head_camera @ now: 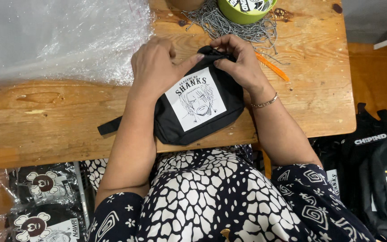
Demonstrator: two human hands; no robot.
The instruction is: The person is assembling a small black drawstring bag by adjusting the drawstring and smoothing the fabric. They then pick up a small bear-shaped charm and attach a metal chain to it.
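Just worn wood bench (45,116) w/ plastic sheet (59,40)

Bare wooden table (45,121) left of the black pouch (202,112); ball chains (234,24) and green bowl (242,11) beyond.

Bright, even indoor light from above, slightly warm on the wooden bench (45,121). Soft, short shadows under the forearms and beneath the black pouch (198,105), none hard-edged. Strong white glare across the clear plastic sheet (59,40) at upper left, washing out its folds. Smaller glints on the packed bags (41,201) at lower left. Sharp focus at the centre, print and knuckles crisp; no motion blur. Mild wide-angle stretch toward the edges. Darker and murkier at lower right, black bags (377,170) losing detail in shade.
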